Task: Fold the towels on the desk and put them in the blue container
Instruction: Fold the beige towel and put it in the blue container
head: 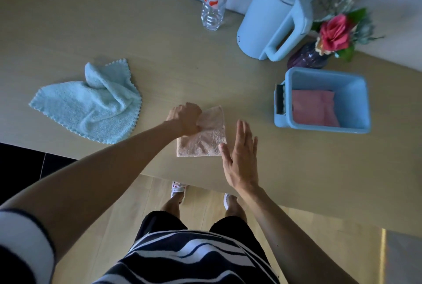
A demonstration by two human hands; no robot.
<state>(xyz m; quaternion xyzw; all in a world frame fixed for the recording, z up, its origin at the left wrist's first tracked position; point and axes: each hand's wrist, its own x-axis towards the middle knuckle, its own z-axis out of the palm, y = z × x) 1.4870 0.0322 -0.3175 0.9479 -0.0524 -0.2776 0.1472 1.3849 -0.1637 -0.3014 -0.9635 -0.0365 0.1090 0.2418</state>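
Head view: your left hand (186, 119) is closed on the far-left corner of the folded beige towel (205, 137) near the front desk (171, 43) edge, and your right hand (239, 158) hangs open, flat, just beside it. Fold looks about done, so next lift it right into the blue container (351, 100), already holding a folded pink towel (315, 110); the light-blue towel (91, 105) lies crumpled at left. Pale wood desk against a white wall, dim room, wood floor.

Top (187, 258): black-and-white wavy stripes, short sleeves.
Left sleeve (22, 245): broad white band, dark edges.
Shorts (159, 222): black.
Shoes (178, 189): white, small coloured marks.
Forearms: bare.
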